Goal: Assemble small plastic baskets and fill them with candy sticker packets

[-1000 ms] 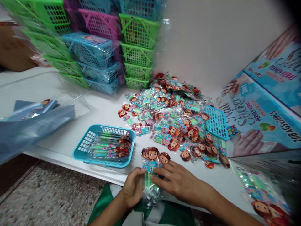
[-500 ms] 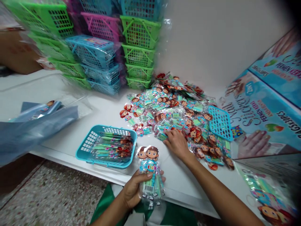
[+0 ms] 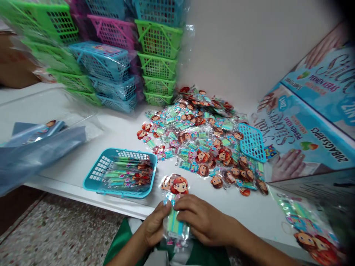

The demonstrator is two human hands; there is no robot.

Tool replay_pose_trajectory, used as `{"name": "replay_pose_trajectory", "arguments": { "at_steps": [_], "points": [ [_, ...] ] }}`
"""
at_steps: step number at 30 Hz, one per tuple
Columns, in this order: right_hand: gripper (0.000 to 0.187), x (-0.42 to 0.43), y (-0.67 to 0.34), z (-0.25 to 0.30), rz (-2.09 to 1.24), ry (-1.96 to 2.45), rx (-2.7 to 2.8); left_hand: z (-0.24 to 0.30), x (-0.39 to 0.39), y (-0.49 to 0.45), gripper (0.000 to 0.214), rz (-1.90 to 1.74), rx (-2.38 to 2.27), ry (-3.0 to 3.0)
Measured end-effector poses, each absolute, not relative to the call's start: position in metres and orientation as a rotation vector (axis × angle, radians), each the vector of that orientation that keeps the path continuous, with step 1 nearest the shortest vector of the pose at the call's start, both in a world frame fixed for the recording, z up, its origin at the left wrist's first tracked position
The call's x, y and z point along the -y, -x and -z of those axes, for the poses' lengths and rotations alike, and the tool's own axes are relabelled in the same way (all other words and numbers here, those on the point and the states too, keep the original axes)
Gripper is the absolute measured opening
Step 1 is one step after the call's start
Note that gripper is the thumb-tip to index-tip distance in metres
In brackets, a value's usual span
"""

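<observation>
My left hand [image 3: 154,226] and my right hand [image 3: 203,221] both grip a small stack of cartoon-character candy packets [image 3: 175,207] at the table's front edge. A red-haired character packet lies on top of that stack. A large pile of the same packets [image 3: 203,136] spreads over the white table [image 3: 124,129] beyond my hands. Left of my hands stands a blue basket [image 3: 95,176] with several packets laid flat in it.
Wrapped stacks of green, blue and pink baskets [image 3: 111,55] stand at the back left. A blue basket lid [image 3: 251,142] leans on blue printed cartons [image 3: 310,133] at the right. Clear plastic bags [image 3: 36,144] lie at the left, more bagged packets [image 3: 313,229] at the lower right.
My right hand left the pile with a red-haired packet and came back to the stack. Both hands now grip the stack again.
</observation>
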State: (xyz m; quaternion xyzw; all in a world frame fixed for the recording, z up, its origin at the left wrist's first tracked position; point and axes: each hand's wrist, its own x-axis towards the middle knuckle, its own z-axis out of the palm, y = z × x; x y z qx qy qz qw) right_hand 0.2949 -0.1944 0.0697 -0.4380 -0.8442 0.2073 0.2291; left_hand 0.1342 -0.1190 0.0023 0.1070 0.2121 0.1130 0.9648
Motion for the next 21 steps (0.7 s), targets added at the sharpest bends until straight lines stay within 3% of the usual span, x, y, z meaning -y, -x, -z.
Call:
{"name": "replay_pose_trajectory", "arguments": {
  "at_steps": [3,6,9,11,15,21],
  "points": [
    [0.028,0.194,-0.311,-0.058,-0.707,1.284,1.934,0.001,0.120,-0.131,0.029,-0.221,-0.452,-0.252],
    [0.022,0.177,-0.336,-0.036,-0.418,1.723,1.686,0.004,0.120,-0.130,0.024,-0.193,-0.501,-0.278],
    [0.048,0.150,-0.355,-0.016,-0.120,2.161,1.754,0.003,0.120,-0.131,0.022,-0.182,-0.516,-0.288],
    [0.048,0.136,-0.362,-0.012,-0.068,2.351,1.879,0.002,0.120,-0.132,0.023,-0.181,-0.517,-0.297],
    [0.025,0.125,-0.367,-0.019,-0.117,2.442,2.017,0.003,0.120,-0.132,0.023,-0.188,-0.525,-0.305],
    [0.038,0.129,-0.361,-0.016,0.023,2.496,2.102,0.004,0.118,-0.133,0.025,-0.177,-0.549,-0.224]
  ]
}}
